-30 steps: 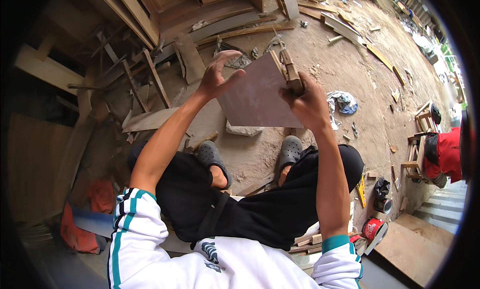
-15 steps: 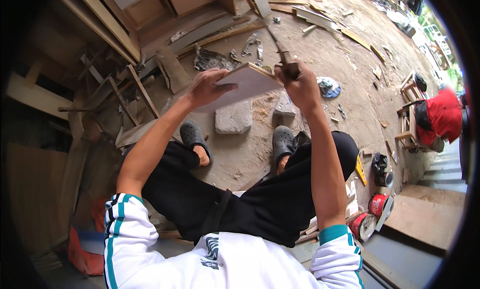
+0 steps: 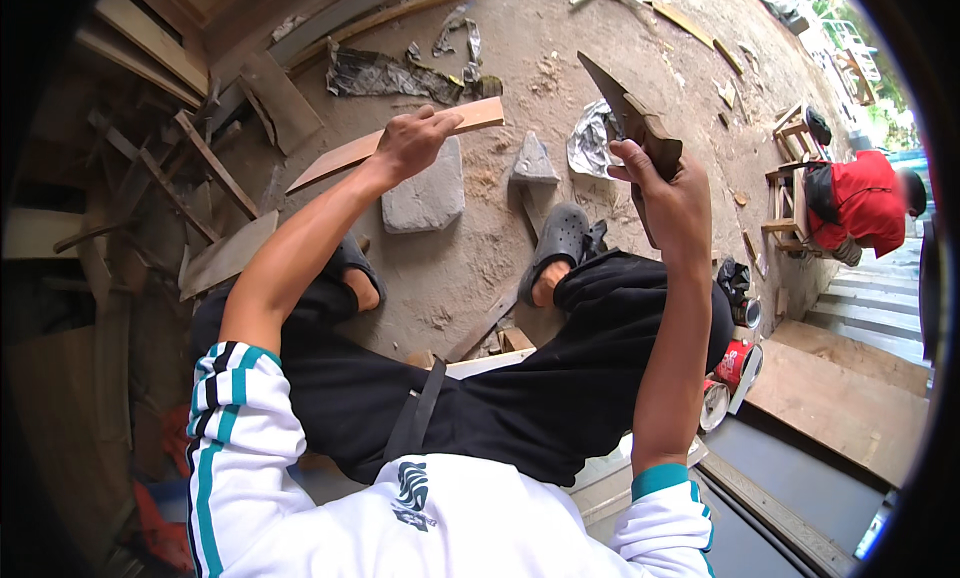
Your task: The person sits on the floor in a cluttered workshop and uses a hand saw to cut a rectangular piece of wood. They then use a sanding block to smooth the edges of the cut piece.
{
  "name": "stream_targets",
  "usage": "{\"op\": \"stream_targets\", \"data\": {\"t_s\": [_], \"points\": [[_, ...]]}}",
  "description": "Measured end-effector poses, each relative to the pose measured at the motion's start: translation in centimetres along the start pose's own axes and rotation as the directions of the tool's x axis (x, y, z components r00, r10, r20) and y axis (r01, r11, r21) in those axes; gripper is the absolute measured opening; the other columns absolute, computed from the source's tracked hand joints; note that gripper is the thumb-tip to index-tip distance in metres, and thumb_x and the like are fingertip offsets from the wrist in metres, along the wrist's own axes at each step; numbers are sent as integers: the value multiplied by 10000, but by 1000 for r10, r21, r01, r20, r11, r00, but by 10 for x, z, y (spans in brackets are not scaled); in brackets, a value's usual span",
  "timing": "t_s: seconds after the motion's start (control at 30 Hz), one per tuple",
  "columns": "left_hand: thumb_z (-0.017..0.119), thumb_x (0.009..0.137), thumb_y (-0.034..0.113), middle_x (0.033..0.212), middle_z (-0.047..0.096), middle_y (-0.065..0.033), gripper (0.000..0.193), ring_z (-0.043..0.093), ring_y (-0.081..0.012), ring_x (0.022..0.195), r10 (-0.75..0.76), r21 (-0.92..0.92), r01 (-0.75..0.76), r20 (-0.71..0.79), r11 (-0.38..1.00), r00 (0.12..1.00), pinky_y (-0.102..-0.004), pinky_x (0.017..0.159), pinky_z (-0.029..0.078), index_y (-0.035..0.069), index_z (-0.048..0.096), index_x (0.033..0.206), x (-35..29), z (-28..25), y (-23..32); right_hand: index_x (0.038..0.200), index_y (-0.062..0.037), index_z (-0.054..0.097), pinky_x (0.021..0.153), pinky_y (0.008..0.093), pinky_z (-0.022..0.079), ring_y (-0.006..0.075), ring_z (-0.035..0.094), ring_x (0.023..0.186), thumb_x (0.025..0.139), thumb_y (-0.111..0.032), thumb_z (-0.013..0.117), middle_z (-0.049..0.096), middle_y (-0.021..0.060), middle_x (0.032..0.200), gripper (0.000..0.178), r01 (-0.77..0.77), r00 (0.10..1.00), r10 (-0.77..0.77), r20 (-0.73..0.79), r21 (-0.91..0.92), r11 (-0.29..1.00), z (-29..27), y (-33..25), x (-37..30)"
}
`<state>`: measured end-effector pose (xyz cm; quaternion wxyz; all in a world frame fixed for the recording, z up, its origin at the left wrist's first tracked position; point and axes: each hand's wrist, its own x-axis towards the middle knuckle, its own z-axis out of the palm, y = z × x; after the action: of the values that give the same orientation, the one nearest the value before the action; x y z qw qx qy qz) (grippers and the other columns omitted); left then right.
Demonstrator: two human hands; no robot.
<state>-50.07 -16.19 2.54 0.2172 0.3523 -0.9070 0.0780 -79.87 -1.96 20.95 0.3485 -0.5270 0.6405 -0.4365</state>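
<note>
1. In the head view, your left arm is reaching far and slightly right from its striped white sleeve, the elbow bending outward and the forearm slanting inward.
2. Your right forearm is rising almost straight toward the far side, the wrist sitting beyond your knee on the right.
3. Your left hand is closing around a thin wooden board, its fingers curling over the far edge; the board is showing mostly its narrow side and is slanting from near left to far right.
4. Your right hand is gripping a dark bladed tool, the thumb lying along it; the tool is pointing far and left, well apart from the board.
5. The board is showing a smooth, pale brown surface with a squared right end; the tool's flat, dark blade is tapering to a point.
6. Beneath the board, a rough grey block with blunt corners is resting on the dusty brown ground, and a smaller wedge-like stone is lying to its right.
7. Crumpled silvery sheeting is lying just left of the tool, while a perforated grey clog is covering your right foot.
</note>
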Motion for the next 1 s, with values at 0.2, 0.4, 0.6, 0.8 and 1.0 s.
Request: {"op": "stream_targets", "data": {"t_s": [0.2, 0.4, 0.6, 0.8, 1.0], "points": [[542, 874, 85, 1089, 685, -64, 298, 638, -212, 1034, 98, 58, -100, 28, 993, 995, -378, 893, 535, 43, 625, 1157, -23, 78, -9, 944, 38, 635, 686, 270, 499, 144, 687, 774, 914, -215, 699, 678, 82, 782, 263, -62, 998, 63, 17, -46, 997, 1, -7, 2], [508, 910, 124, 1337, 581, -160, 382, 554, -325, 1249, 45, 142, -85, 266, 986, 963, -447, 981, 491, 25, 553, 1277, -78, 164, -1, 1101, 65, 622, 716, 252, 515, 144, 670, 814, 933, -202, 685, 696, 101, 905, 322, -65, 997, 69, 35, -109, 992, -1, -10, 2], [503, 922, 153, 1352, 574, -126, 398, 595, -300, 1196, -45, 36, 35, 311, 999, 949, -402, 911, 535, 69, 523, 1310, -87, 175, 20, 1198, 85, 596, 792, 277, 552, 160, 674, 880, 948, -197, 669, 706, 135, 1005, 384, -108, 991, 117, 66, -133, 985, -8, -11, -1], [586, 913, 202, 1057, 680, -56, 196, 683, -245, 921, -92, -85, 114, 229, 990, 969, -376, 716, 572, 157, 625, 1100, -67, 138, -9, 1144, 48, 611, 660, 222, 478, 122, 633, 793, 934, -221, 689, 684, 91, 915, 350, -72, 994, 78, 78, -78, 994, -13, -7, -3], [668, 871, 357, 744, 648, -72, 256, 668, -258, 687, 61, -95, -39, 242, 995, 968, -380, 580, 523, 111, 594, 865, -21, 91, -64, 1212, 53, 600, 645, 206, 475, 140, 674, 838, 954, -221, 666, 713, 112, 990, 382, -42, 997, 44, 59, -40, 998, -13, -10, -7]]}}
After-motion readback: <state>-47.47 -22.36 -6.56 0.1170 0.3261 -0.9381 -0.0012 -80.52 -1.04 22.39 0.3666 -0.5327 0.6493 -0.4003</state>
